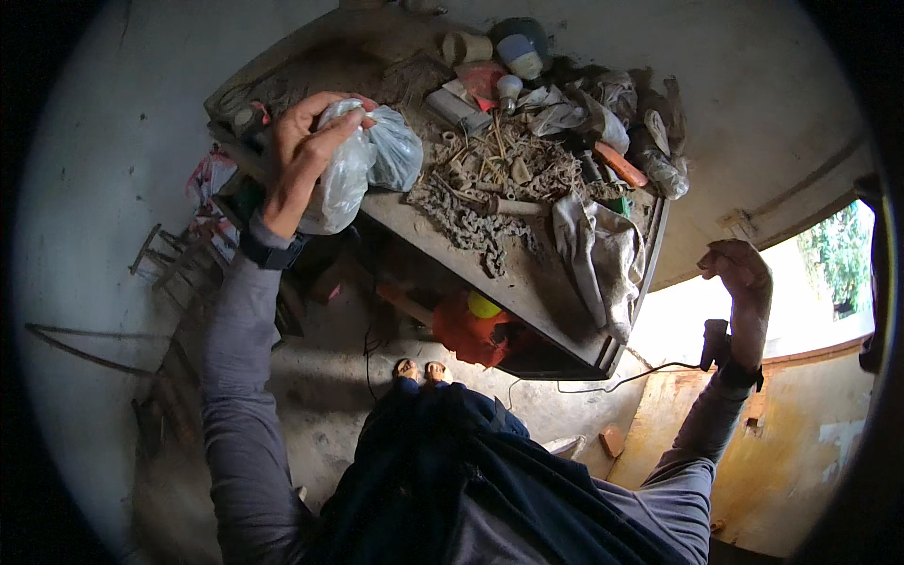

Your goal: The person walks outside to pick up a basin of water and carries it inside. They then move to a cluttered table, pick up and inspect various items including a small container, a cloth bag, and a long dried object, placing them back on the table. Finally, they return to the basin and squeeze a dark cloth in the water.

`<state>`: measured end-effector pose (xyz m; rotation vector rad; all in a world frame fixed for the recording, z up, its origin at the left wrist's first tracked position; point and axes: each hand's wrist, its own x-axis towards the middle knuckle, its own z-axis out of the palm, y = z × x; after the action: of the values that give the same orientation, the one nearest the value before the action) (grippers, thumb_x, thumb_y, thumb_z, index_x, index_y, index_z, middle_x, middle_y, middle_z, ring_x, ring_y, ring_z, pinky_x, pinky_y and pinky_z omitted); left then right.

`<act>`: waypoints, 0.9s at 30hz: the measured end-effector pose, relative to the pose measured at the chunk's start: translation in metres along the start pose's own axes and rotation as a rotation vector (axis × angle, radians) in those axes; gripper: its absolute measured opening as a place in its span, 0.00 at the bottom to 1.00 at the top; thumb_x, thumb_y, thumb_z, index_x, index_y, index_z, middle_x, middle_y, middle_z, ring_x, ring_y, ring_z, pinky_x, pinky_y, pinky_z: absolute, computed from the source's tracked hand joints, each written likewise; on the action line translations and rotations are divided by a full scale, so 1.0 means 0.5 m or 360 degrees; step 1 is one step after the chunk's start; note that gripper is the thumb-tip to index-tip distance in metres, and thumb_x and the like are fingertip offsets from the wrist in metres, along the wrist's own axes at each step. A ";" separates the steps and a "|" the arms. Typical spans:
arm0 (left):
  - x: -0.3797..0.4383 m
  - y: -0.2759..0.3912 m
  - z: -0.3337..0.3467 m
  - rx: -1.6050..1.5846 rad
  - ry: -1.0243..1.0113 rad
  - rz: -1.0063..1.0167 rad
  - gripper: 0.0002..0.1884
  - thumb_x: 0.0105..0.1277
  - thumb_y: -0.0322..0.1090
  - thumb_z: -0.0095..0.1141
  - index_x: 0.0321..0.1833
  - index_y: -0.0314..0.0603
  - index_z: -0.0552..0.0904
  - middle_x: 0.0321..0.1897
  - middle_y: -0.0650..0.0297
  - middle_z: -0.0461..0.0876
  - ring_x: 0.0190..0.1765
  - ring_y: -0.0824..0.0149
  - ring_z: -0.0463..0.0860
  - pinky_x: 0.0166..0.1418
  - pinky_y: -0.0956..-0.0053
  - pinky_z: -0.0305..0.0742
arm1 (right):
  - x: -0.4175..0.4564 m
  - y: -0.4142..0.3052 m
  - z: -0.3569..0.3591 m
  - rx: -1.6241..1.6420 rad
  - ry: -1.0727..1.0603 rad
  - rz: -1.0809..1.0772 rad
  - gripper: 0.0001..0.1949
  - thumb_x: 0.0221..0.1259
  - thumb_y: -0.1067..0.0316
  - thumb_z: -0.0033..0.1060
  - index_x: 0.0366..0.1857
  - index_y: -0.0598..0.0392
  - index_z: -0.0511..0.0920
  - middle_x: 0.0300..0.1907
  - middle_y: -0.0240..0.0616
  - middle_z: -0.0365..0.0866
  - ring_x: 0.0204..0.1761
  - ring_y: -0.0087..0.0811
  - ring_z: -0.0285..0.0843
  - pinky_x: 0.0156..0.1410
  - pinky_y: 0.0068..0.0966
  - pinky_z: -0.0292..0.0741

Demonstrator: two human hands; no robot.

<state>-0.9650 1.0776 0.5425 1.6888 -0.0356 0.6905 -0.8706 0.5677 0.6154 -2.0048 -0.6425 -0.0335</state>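
My left hand [311, 152] pinches a knotted plastic bag [347, 176] near its top, between thumb and fingers. Part of the bag is whitish, and a greyer bulging plastic part [395, 150] lies against it; whether they are one bag or two I cannot tell. It hangs over the left front edge of a dusty tabletop [452, 236]. Out to the right, my right hand [741, 275] is raised beside the table, apart from it, with bent fingers. No object shows in it, but its palm is hidden. A dark strap with a small device circles each wrist.
Dry debris [501, 159], a knotted chain-like heap [480, 229], a grey cloth [600, 258], an orange-handled tool [620, 164], light bulbs [509, 92] and crumpled plastic [607, 99] crowd the tabletop. Below sits an orange item [466, 328]. A dark cable [635, 376] crosses near the right wrist.
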 end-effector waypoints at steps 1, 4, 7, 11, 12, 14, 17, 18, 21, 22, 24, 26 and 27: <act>-0.026 0.017 0.000 -0.0014 0.0064 -0.0056 0.12 0.70 0.34 0.60 0.47 0.31 0.86 0.39 0.59 0.88 0.45 0.71 0.86 0.52 0.75 0.78 | -0.001 0.013 -0.003 0.0062 -0.0005 -0.0029 0.09 0.70 0.70 0.61 0.49 0.61 0.83 0.39 0.36 0.87 0.42 0.26 0.83 0.49 0.26 0.76; -0.110 0.081 -0.004 0.0205 0.0198 0.0022 0.12 0.70 0.33 0.61 0.48 0.31 0.85 0.41 0.59 0.88 0.45 0.70 0.85 0.54 0.75 0.77 | 0.001 0.016 -0.007 0.0004 0.0035 -0.0008 0.08 0.69 0.72 0.59 0.47 0.62 0.83 0.37 0.36 0.85 0.41 0.26 0.80 0.51 0.26 0.75; -0.209 0.154 -0.015 0.0341 0.0398 0.0014 0.09 0.70 0.28 0.58 0.47 0.29 0.85 0.44 0.58 0.86 0.45 0.70 0.84 0.55 0.73 0.76 | 0.007 0.032 -0.027 -0.0155 -0.0027 -0.0267 0.09 0.64 0.71 0.57 0.43 0.62 0.82 0.36 0.38 0.83 0.40 0.28 0.80 0.52 0.26 0.75; -0.342 0.205 -0.054 0.0446 0.0596 0.0114 0.10 0.68 0.28 0.57 0.45 0.26 0.84 0.44 0.54 0.85 0.42 0.67 0.83 0.54 0.71 0.76 | 0.001 0.046 -0.057 -0.0009 -0.0056 -0.0329 0.10 0.63 0.70 0.54 0.42 0.60 0.84 0.46 0.39 0.81 0.47 0.33 0.79 0.54 0.32 0.78; -0.374 0.221 -0.059 0.0486 0.0600 0.0013 0.10 0.67 0.28 0.57 0.44 0.25 0.83 0.43 0.53 0.85 0.41 0.66 0.83 0.53 0.70 0.76 | -0.013 0.046 -0.074 0.0016 -0.0111 -0.0413 0.12 0.66 0.68 0.54 0.47 0.61 0.81 0.46 0.40 0.80 0.47 0.34 0.79 0.56 0.33 0.78; -0.462 0.228 -0.082 0.0522 0.0684 -0.0015 0.10 0.67 0.27 0.58 0.45 0.25 0.83 0.43 0.51 0.84 0.40 0.66 0.83 0.50 0.71 0.77 | -0.011 0.042 -0.063 -0.0100 -0.0121 -0.0476 0.13 0.69 0.61 0.54 0.48 0.60 0.78 0.45 0.41 0.80 0.46 0.34 0.78 0.55 0.32 0.76; -0.589 0.229 -0.111 0.0565 0.0793 -0.0173 0.08 0.68 0.23 0.58 0.47 0.25 0.82 0.44 0.51 0.84 0.42 0.67 0.83 0.48 0.70 0.80 | -0.030 -0.023 0.007 -0.0067 -0.0229 -0.0633 0.12 0.71 0.59 0.53 0.42 0.58 0.77 0.39 0.39 0.77 0.42 0.33 0.74 0.51 0.32 0.72; -0.629 0.229 -0.119 0.0530 0.0808 -0.0215 0.08 0.68 0.22 0.57 0.48 0.26 0.82 0.45 0.51 0.84 0.43 0.67 0.83 0.49 0.71 0.81 | -0.046 -0.037 0.025 -0.0138 -0.0188 -0.0640 0.13 0.70 0.57 0.52 0.41 0.58 0.76 0.36 0.38 0.74 0.41 0.33 0.71 0.50 0.33 0.71; -0.750 0.222 -0.145 0.0544 0.0883 -0.0394 0.09 0.68 0.18 0.57 0.50 0.29 0.83 0.47 0.54 0.84 0.46 0.66 0.84 0.51 0.73 0.82 | -0.092 -0.066 0.087 -0.0176 -0.0386 -0.0825 0.17 0.72 0.50 0.51 0.39 0.56 0.76 0.34 0.37 0.72 0.40 0.36 0.71 0.50 0.36 0.69; -0.787 0.219 -0.147 0.0562 0.0961 -0.0413 0.09 0.68 0.18 0.57 0.50 0.30 0.83 0.47 0.54 0.84 0.47 0.66 0.84 0.51 0.72 0.82 | -0.111 -0.072 0.131 -0.0287 -0.0330 -0.0902 0.20 0.73 0.45 0.50 0.40 0.55 0.76 0.35 0.39 0.74 0.41 0.37 0.74 0.50 0.37 0.70; -0.872 0.209 -0.170 0.0689 0.1036 -0.0465 0.09 0.68 0.19 0.58 0.49 0.31 0.83 0.46 0.55 0.84 0.48 0.66 0.84 0.51 0.72 0.81 | -0.131 -0.096 0.178 -0.0211 -0.0648 -0.0874 0.23 0.70 0.42 0.56 0.38 0.55 0.76 0.31 0.37 0.75 0.37 0.35 0.76 0.50 0.37 0.72; -0.941 0.194 -0.194 0.0837 0.1039 -0.0575 0.09 0.66 0.19 0.59 0.47 0.33 0.84 0.46 0.55 0.85 0.49 0.65 0.84 0.51 0.71 0.80 | -0.161 -0.111 0.278 0.0211 -0.1018 -0.0667 0.24 0.68 0.40 0.59 0.37 0.56 0.76 0.31 0.38 0.77 0.38 0.35 0.80 0.44 0.35 0.74; -0.969 0.187 -0.191 0.0858 0.1133 -0.0632 0.07 0.66 0.20 0.59 0.46 0.33 0.84 0.46 0.55 0.85 0.48 0.65 0.84 0.51 0.70 0.79 | -0.175 -0.121 0.324 0.0332 -0.1174 -0.0483 0.25 0.67 0.40 0.60 0.39 0.58 0.77 0.32 0.39 0.79 0.38 0.35 0.81 0.43 0.34 0.75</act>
<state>-1.4389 0.9740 0.4107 1.7735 1.0378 1.0108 -1.0120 0.6867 0.5572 -1.6726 -1.3502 0.5902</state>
